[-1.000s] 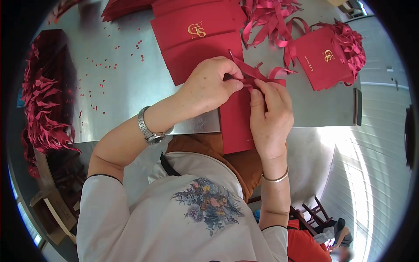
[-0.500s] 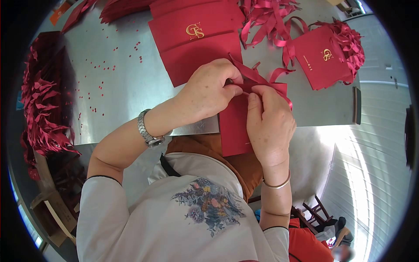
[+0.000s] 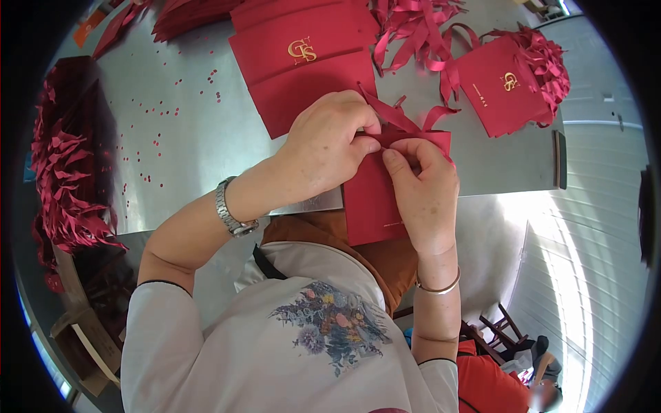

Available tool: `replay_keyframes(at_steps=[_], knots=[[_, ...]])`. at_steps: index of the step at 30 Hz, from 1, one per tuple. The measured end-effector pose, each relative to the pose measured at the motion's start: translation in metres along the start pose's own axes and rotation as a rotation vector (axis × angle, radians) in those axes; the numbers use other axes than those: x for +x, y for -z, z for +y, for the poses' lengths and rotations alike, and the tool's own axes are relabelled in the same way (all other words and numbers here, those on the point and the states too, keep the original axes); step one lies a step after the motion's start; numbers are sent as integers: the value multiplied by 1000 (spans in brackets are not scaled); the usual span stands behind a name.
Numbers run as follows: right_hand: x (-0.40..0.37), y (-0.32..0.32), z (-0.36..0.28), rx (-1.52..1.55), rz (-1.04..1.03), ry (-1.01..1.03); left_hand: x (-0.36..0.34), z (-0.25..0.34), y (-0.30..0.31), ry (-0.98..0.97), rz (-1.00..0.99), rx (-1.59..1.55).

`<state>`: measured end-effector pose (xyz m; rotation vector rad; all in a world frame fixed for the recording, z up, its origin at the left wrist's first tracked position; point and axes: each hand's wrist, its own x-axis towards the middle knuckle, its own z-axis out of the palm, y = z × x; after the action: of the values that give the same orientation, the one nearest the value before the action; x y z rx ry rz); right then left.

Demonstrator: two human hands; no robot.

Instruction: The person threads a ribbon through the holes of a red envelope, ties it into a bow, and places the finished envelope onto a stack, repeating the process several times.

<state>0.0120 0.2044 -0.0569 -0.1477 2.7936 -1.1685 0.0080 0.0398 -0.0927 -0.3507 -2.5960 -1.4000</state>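
Note:
A red paper gift bag [image 3: 373, 210] hangs partly over the table's front edge, its top towards my hands. My left hand [image 3: 330, 141] is closed at the bag's top edge, thumb and forefinger pinching it. My right hand [image 3: 428, 189] is closed beside it, thumb and forefinger at the same top edge, close to the left fingertips. A red ribbon [image 3: 399, 113] rises from the bag's top behind the fingers. What exactly lies between the fingertips is hidden. Just beyond my left hand lie overlapping red bags [image 3: 303, 86] with gold lettering.
Loose red ribbons [image 3: 416, 34] lie at the back. A stack of red bags [image 3: 492, 86] with bunched ribbons lies at the right. More ribboned bags [image 3: 65, 172] stand at the left. Small red dots dot the metal table [image 3: 186, 172]. A cardboard box [image 3: 89, 347] is below left.
My right hand has shifted slightly, its thumb and forefinger drawing together at the bag's top edge. My left hand stays nearly in place. The whole view has moved a little.

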Motion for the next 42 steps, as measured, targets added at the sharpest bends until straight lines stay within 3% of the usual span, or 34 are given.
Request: replay_keyframes(at_steps=[10,12,18,20,26,36,42], knots=[[-3,2,1,-1,-91,-39,0,2,3,-20,-29,71],[-6,-1,4,38,-101,-62,1,-2,7,85,-143,-66],[-18,-22,24,117,85,41,4,-2,17,143,-308,0],[-18,-33,35,55,258,249,3,-2,15,140,-306,17],[-19,-35,40,26,292,421,6,-1,15,127,-334,71],[-17,-38,36,17,292,442,3,-8,13,58,-328,33],[-16,-39,31,96,271,357,2,-13,14,26,-304,-28]])
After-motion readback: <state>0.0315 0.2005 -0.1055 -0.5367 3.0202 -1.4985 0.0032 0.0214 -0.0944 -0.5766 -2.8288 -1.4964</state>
